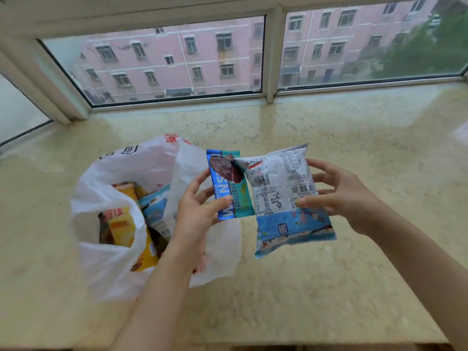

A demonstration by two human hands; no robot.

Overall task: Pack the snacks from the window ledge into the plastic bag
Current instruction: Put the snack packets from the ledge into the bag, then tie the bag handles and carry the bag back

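Two packets are in my hands above the window ledge, which is the biggest thing before me and carries the plastic bag at my left. That bag lies slumped with its mouth gaping toward me, a yellow snack box and a pale blue packet already inside. Next in size, the white-and-blue pouch hangs in my right hand, thumb on its front and fingers curled behind its edge. Smaller, the blue biscuit packet is pinched in my left hand, just touching the pouch. To do this well, I judge I should drop the flat biscuit packet first, sliding it beside the box, then lower the puffy pouch on top so nothing crushes. The floppy rim may fold shut; my left fingers should hold it wide.
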